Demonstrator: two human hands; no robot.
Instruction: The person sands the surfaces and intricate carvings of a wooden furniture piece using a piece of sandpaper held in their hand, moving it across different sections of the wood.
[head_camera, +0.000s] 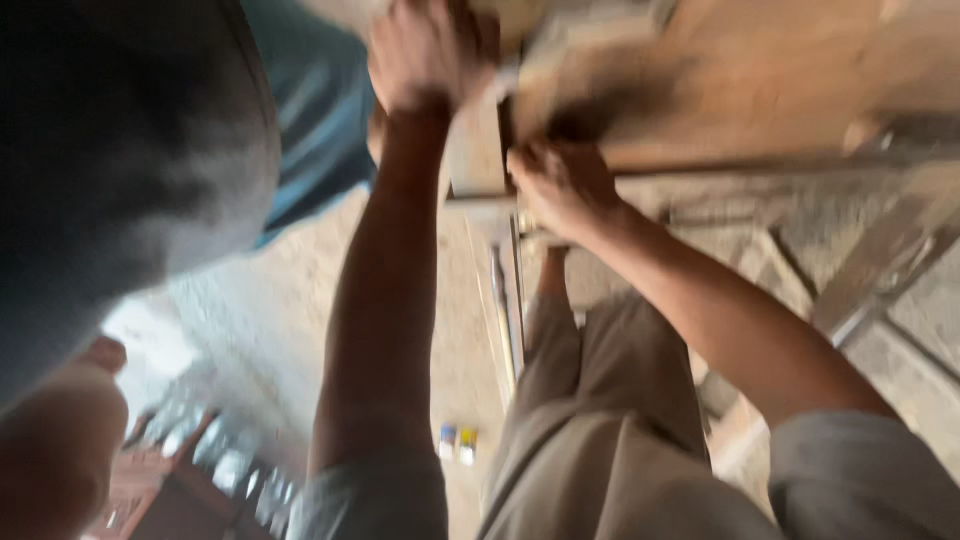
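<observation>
At the frame's top, left hand (432, 52) and right hand (562, 185) press on a wooden board (760, 80); blur hides their grip.

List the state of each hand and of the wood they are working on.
Left hand: closed in a fist at the upper edge of the wood, what it holds blurred.
Right hand: fingers curled, pressing on the wooden piece.
Wooden piece: lying at the board's edge, under both hands.
Wooden board: flat, resting on a metal frame.

Wooden workbench (790, 70): blurred wood piece (478, 150) at edge. Two small containers (457, 443) on dusty floor (300, 320).
</observation>
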